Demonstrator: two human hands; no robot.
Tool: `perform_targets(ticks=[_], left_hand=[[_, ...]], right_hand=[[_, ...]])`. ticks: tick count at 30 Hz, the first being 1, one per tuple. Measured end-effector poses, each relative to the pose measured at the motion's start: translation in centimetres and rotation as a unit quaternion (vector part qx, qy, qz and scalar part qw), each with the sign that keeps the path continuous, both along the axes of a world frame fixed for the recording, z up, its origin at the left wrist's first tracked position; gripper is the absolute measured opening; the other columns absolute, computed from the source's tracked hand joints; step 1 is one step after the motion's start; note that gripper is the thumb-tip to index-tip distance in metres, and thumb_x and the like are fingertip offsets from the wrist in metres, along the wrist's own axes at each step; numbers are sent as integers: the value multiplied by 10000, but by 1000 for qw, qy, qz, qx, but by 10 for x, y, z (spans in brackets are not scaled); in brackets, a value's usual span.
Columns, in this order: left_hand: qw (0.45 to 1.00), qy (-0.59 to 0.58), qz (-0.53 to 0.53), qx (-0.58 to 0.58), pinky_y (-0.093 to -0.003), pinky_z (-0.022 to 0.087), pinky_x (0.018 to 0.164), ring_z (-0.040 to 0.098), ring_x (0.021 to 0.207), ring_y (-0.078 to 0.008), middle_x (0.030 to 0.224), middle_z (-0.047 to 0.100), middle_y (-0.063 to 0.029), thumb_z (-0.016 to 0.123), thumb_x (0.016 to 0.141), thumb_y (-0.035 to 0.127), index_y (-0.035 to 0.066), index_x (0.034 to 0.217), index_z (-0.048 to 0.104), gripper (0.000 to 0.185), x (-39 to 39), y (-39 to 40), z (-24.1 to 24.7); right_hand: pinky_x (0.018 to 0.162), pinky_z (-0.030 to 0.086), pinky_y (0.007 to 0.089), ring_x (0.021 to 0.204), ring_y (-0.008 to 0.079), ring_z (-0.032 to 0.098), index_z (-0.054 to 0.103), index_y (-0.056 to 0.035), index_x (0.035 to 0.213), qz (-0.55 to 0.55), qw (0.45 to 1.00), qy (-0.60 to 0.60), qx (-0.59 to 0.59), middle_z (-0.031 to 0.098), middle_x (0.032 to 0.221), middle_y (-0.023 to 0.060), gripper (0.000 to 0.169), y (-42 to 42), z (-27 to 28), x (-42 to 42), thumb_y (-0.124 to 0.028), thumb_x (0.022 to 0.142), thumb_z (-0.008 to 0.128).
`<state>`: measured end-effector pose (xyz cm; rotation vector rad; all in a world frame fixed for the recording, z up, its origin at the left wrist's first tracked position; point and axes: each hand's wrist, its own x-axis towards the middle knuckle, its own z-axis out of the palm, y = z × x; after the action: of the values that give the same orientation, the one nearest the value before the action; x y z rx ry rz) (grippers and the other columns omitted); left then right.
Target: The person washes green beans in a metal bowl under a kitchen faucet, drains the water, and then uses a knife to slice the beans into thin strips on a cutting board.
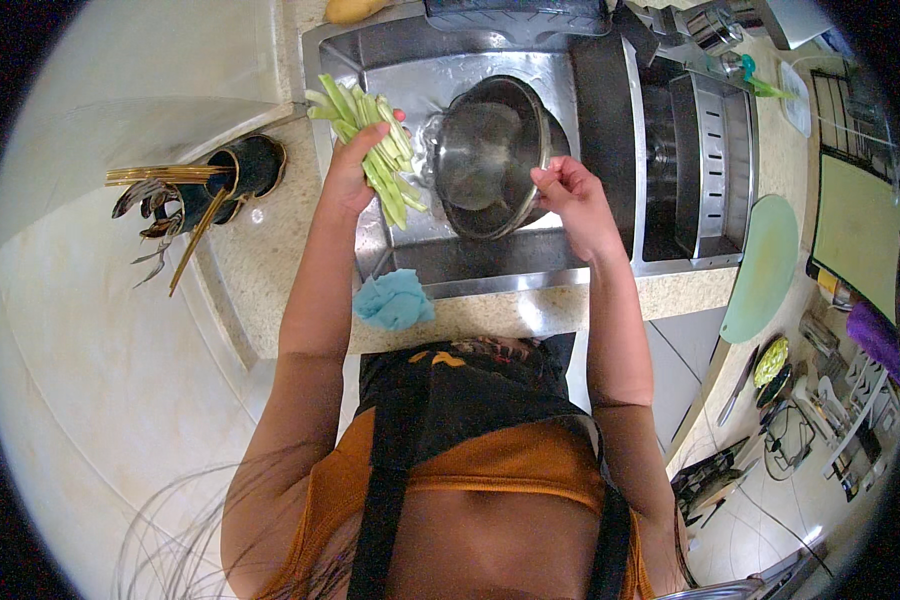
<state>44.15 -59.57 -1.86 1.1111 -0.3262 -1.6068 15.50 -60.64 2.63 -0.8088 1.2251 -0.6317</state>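
Note:
A bunch of cut green beans (390, 176) is gripped in my left hand (356, 161), above the left side of the stainless steel sink (401, 75). My right hand (574, 202) pinches the rim of a dark metal bowl (487, 161) inside the sink. The bowl tilts, its mouth facing left, and light glints on its inner bottom. Wet, shiny patches show on the sink floor around it. Whether any water stands in the bowl, I cannot tell.
A crumpled blue cloth (394, 300) lies on the sink's front edge. Dark cutlery holders (247, 166) stand at left. To the right are a slotted steel compartment (712, 165), a green cutting board (763, 266) and a knife (736, 390). A dark rack (517, 16) sits behind the sink.

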Motion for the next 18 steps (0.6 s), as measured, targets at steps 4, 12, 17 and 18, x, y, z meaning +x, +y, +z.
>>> perform_targets(ticks=[4,12,17,18], left_hand=[[1000,5,1,2,-362,533,748,597,933,-219,1088,607,-90,608,829,176,33,1179,472,402,4,5,4],[1000,-1,2,10,-364,543,723,621,875,-230,1067,618,-102,619,817,147,53,1174,473,397,-5,5,8],[1000,8,0,-6,-363,544,722,623,869,-230,1060,620,-105,623,813,139,61,1173,474,397,-4,4,5],[1000,5,2,-4,-362,544,723,622,871,-229,1062,619,-105,624,813,137,63,1173,475,397,-3,4,6]], right_hand=[[560,425,237,584,54,437,513,-59,746,33,993,85,-76,464,629,-25,193,2,8,2,-154,864,632],[574,466,459,677,373,581,521,-23,834,173,844,371,-348,577,805,181,140,21,53,26,-90,786,634],[581,484,454,675,379,584,523,-30,839,176,825,409,-349,581,797,164,139,19,62,29,-92,785,634],[581,486,453,675,379,586,524,-31,839,177,821,415,-350,582,797,162,138,18,63,28,-93,784,635]])
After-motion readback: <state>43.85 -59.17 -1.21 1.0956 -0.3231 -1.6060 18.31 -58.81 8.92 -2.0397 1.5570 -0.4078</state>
